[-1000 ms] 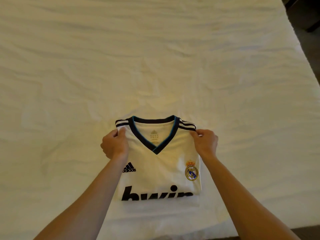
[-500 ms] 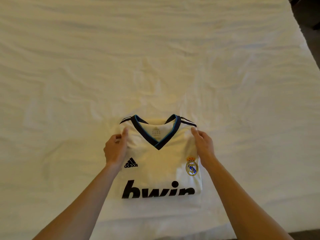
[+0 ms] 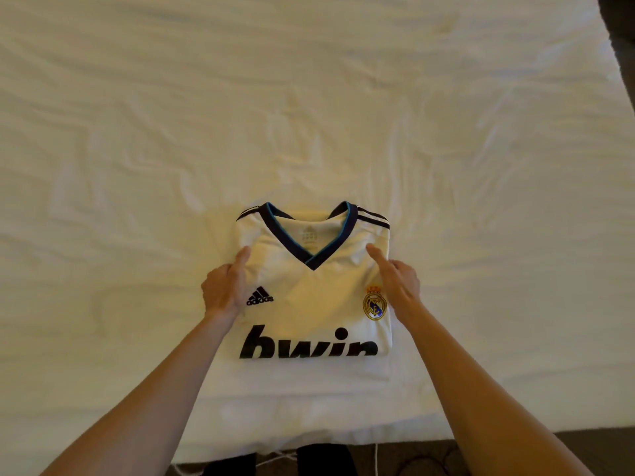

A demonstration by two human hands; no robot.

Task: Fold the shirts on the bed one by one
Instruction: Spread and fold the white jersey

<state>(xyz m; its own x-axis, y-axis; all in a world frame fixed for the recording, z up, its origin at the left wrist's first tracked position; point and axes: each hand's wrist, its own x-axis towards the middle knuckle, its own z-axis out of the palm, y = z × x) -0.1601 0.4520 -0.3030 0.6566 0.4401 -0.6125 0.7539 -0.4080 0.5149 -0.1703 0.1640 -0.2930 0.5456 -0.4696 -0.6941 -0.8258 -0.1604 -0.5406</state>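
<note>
— Item: folded white shirt [image 3: 314,297], near the bed's [image 3: 137,132] front edge. Markings?

— Three. The word "adidas" [image 3: 259,299] in black under a three-bar logo, on the chest toward the bed's left edge. A round crest [image 3: 374,305] with a crown, toward the right edge; its letters are too small to read. Large black "bwin" [image 3: 309,343] across the lower front, its bottom cut off by the fold.

— Neck label?

— A faint print [image 3: 309,235] inside the collar, illegible.
</note>
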